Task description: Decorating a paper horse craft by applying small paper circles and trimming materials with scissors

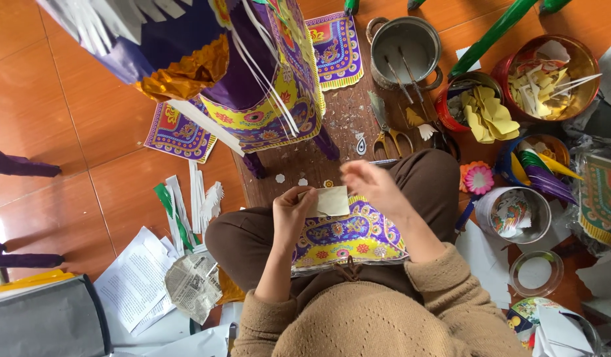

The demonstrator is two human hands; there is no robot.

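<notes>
We look straight down at our own lap, where we sit cross-legged in a tan knitted sweater (378, 324) and brown trousers. Across our knees lies a patterned paper sheet (348, 238) — yellow-bordered, purple in the middle, with red flowers. Our left hand (293, 213) pinches the edge of a small cream paper piece (332, 200) just above that sheet, fingers closed on it. Our right hand (371, 185) hovers just beside the same piece, fingers loosely spread and slightly blurred; we cannot tell whether it touches the paper.

To our left on the orange tiled floor (67, 132) lie printed sheets and crumpled newspaper (194, 277), then green and white paper strips (186, 205).

Beyond our hands is a worn wooden board (345, 119) scattered with small paper cutouts, with yellow-handled scissors (388, 135) lying on it. To the right stand round tins — one holding yellow paper shapes (490, 119), another holding white and gold scraps (547, 82) — and a pink paper flower (479, 178).

Farthest off, a metal pot (404, 49) holds thin sticks, and a large purple paper figure (252, 73) with gold foil trim and white strips stands over the board.
</notes>
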